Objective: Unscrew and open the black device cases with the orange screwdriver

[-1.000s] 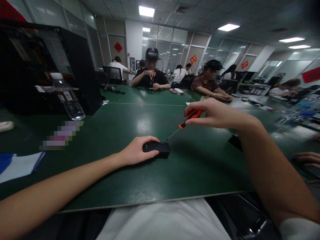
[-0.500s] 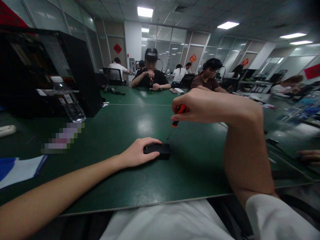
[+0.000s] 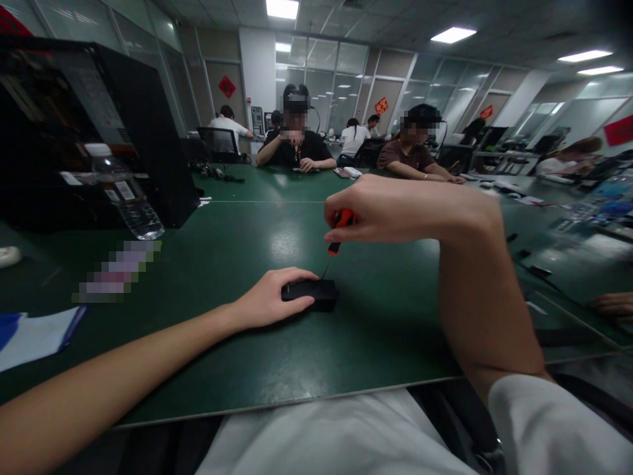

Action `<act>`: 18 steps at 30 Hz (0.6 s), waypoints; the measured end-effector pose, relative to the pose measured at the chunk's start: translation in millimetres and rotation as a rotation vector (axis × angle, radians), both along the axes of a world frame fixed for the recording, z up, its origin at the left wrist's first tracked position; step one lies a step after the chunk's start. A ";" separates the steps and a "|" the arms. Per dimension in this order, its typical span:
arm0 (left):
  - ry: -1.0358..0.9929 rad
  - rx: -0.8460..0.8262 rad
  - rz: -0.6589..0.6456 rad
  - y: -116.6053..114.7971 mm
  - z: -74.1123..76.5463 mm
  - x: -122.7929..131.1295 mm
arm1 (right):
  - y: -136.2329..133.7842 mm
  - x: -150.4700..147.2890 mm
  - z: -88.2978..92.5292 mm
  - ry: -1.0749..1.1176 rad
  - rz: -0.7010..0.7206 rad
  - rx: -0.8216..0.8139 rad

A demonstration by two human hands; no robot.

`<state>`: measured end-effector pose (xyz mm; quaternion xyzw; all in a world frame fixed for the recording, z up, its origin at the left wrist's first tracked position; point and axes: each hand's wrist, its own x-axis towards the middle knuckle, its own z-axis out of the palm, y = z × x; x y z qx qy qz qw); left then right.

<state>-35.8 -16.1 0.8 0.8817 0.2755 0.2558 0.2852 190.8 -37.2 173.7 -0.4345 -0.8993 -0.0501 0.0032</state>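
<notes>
A small black rectangular box (image 3: 324, 297) lies on the green table, and my left hand (image 3: 270, 300) grips it from the left with thumb and fingers along its two long sides. My right hand (image 3: 353, 210) is raised above it, wrist bent, fingers closed round a screwdriver (image 3: 335, 248) with a red and black handle. The thin shaft slants down to the left, its tip at the top face of the box near my left fingertips. Whether the tip sits in a screw is too small to tell.
A black open-sided case (image 3: 143, 132) and a water bottle (image 3: 126, 194) stand at the left. Blue and white packaging (image 3: 39, 336) lies at the left edge of the green table (image 3: 237, 376). Two co-workers sit across; another person's hand (image 3: 616, 307) shows at the right.
My right hand has brought the screwdriver left and down, so its tip now reaches the box. My left hand keeps its hold on the box. The view has shifted slightly.
</notes>
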 end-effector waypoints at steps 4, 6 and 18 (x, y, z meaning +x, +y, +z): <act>-0.005 -0.005 -0.002 0.2 0.4 0.7 | -1.1 -1.1 -0.7 0.005 0.001 -0.001; -0.007 -0.007 -0.006 0.4 0.3 0.9 | -0.4 -0.9 -1.1 0.004 0.000 -0.001; 0.012 -0.026 0.006 1.4 -1.2 -0.2 | 5.9 1.9 0.0 -0.034 -0.046 -0.004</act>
